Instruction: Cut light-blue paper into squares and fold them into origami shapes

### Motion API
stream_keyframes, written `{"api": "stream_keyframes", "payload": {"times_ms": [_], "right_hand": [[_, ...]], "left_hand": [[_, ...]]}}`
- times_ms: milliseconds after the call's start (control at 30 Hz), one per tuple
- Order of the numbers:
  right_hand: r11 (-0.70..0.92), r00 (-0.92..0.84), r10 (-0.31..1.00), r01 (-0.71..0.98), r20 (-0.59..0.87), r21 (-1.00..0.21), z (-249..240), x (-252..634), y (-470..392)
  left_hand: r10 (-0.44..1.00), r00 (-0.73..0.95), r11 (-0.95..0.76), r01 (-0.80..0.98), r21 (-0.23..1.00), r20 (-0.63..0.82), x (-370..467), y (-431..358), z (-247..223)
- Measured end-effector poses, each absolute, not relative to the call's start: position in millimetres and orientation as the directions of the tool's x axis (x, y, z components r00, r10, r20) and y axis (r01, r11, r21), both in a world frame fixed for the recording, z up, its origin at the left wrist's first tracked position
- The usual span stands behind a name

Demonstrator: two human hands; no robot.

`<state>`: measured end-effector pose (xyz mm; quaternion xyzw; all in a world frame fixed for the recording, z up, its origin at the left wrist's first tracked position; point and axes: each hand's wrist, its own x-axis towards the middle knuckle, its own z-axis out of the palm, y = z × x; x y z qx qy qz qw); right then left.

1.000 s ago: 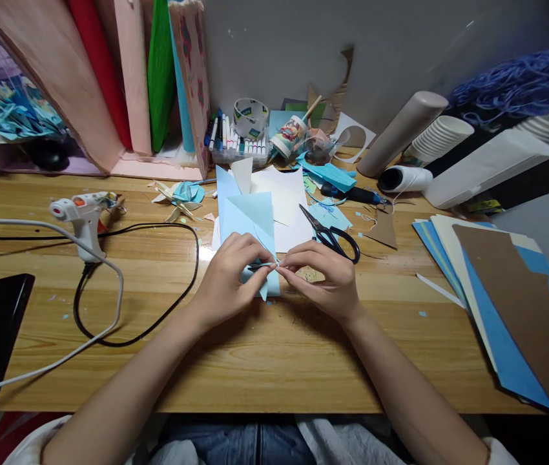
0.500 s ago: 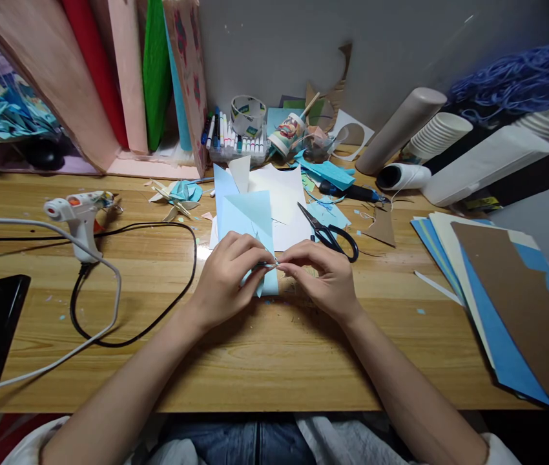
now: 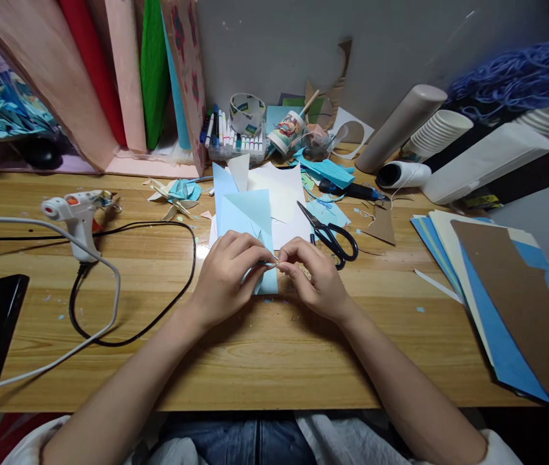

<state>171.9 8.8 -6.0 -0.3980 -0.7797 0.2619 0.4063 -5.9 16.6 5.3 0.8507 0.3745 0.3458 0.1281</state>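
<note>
Between my two hands is a small folded piece of light-blue paper, mostly hidden by my fingers. My left hand is closed in a pinch around it. With thumb and forefinger, my right hand pinches the paper's right tip, close against the left fingertips. Beneath and behind the hands lie light-blue sheets and a white sheet. Black-handled scissors rest just beyond my right hand, blades pointing away to the left.
A white glue gun with looping cables stands at left. Folded paper pieces lie behind. Markers, a tape roll and a patterned cup line the back. Stacked coloured card occupies the right, near paper cups.
My right hand has shifted slightly left and turned, its fingers bunching closer over the paper's tip. The left hand keeps its pinch almost unmoved.
</note>
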Motion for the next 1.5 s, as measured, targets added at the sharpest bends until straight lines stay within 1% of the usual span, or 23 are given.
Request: {"api": "stream_keyframes", "payload": {"times_ms": [100, 167, 200, 233, 300, 367, 400, 433, 500, 600, 700, 767, 833, 900, 933, 1000, 1067, 1167, 1267, 1333, 1400, 1500], "right_hand": [[0.555, -0.348, 0.830, 0.427, 0.437, -0.714, -7.9, 171.2, 8.8], [0.546, -0.328, 0.837, 0.442, 0.438, -0.712, -9.4, 170.6, 8.8], [0.539, -0.317, 0.842, 0.447, 0.437, -0.714, -10.1, 170.2, 8.7], [0.531, -0.305, 0.847, 0.450, 0.435, -0.718, -10.7, 169.8, 8.6], [0.512, -0.279, 0.859, 0.451, 0.430, -0.731, -11.6, 169.1, 8.4], [0.493, -0.253, 0.870, 0.448, 0.423, -0.746, -11.7, 168.4, 8.2], [0.485, -0.241, 0.875, 0.443, 0.421, -0.754, -11.5, 168.2, 8.1], [0.478, -0.229, 0.878, 0.438, 0.420, -0.761, -11.1, 168.1, 8.0], [0.475, -0.209, 0.879, 0.427, 0.428, -0.769, -10.1, 168.0, 7.8], [0.492, -0.193, 0.869, 0.424, 0.455, -0.760, -8.8, 168.0, 7.1], [0.496, -0.192, 0.867, 0.432, 0.461, -0.753, -8.6, 167.9, 5.7], [0.458, -0.132, 0.884, 0.432, 0.448, -0.777, -9.1, 167.7, 5.3], [0.378, -0.001, 0.912, 0.390, 0.411, -0.839, -10.1, 167.5, 6.3], [0.270, 0.111, 0.945, 0.268, 0.308, -0.925, -11.5, 167.6, 9.2], [0.210, 0.125, 0.964, 0.183, 0.234, -0.961, -12.4, 167.7, 11.1], [0.078, 0.069, 0.995, 0.010, 0.078, -0.997, -14.8, 168.3, 15.4], [-0.040, -0.006, 0.999, -0.120, -0.039, -0.992, -18.1, 169.0, 19.1], [-0.123, -0.034, 0.992, -0.233, -0.119, -0.965, -23.7, 169.5, 22.5], [-0.147, -0.040, 0.989, -0.287, -0.141, -0.947, -27.8, 168.7, 23.4], [-0.176, -0.064, 0.984, -0.308, -0.164, -0.935, -29.2, 167.7, 23.2], [-0.216, -0.092, 0.976, -0.311, -0.197, -0.925, -29.9, 166.6, 22.9], [-0.261, -0.127, 0.964, -0.272, -0.234, -0.926, -30.6, 164.9, 22.7]], "left_hand": [[0.764, 0.438, -0.645, 0.539, 0.541, 0.474, -4.1, 16.4, 5.0], [0.818, 0.367, -0.575, 0.522, 0.630, 0.443, -2.4, 16.9, 2.4], [0.860, 0.316, -0.511, 0.508, 0.694, 0.402, -1.7, 17.4, 0.6], [0.905, 0.260, -0.423, 0.483, 0.767, 0.335, -1.0, 18.0, -1.4], [0.972, 0.201, -0.194, 0.377, 0.906, 0.124, -0.1, 19.6, -4.3], [0.956, 0.280, 0.015, 0.254, 0.967, -0.088, 0.3, 21.1, -4.6], [0.928, 0.343, 0.074, 0.212, 0.974, -0.145, 0.3, 21.7, -3.7], [0.906, 0.389, 0.097, 0.191, 0.977, -0.166, 0.2, 22.1, -2.3], [0.902, 0.405, 0.073, 0.201, 0.977, -0.151, -0.1, 22.4, 0.9], [0.934, 0.343, 0.013, 0.250, 0.968, -0.101, -0.8, 22.4, 3.8], [0.946, 0.315, -0.009, 0.282, 0.959, -0.083, -1.4, 22.7, 4.0], [0.948, 0.306, -0.020, 0.316, 0.948, -0.082, -2.1, 23.0, 3.9], [0.950, 0.301, -0.026, 0.346, 0.938, -0.085, -2.9, 23.2, 4.1], [0.947, 0.306, -0.023, 0.359, 0.933, -0.095, -3.6, 23.5, 4.7], [0.946, 0.308, -0.018, 0.363, 0.932, -0.101, -3.9, 23.7, 5.1], [0.942, 0.315, -0.009, 0.366, 0.931, -0.114, -4.5, 24.3, 6.0], [0.939, 0.324, -0.002, 0.345, 0.939, -0.117, -5.0, 25.2, 6.8], [0.926, 0.360, 0.042, 0.203, 0.978, -0.114, -6.0, 26.1, 7.8], [0.915, 0.385, 0.101, 0.064, 0.993, -0.118, -7.2, 26.5, 7.9], [0.917, 0.373, 0.126, 0.058, 0.990, -0.139, -8.7, 28.1, 6.3], [0.934, 0.327, 0.135, 0.060, 0.989, -0.148, -12.3, 32.3, 3.2], [0.978, 0.168, 0.127, 0.007, 0.992, -0.127, -24.3, 44.4, -2.6]]}}
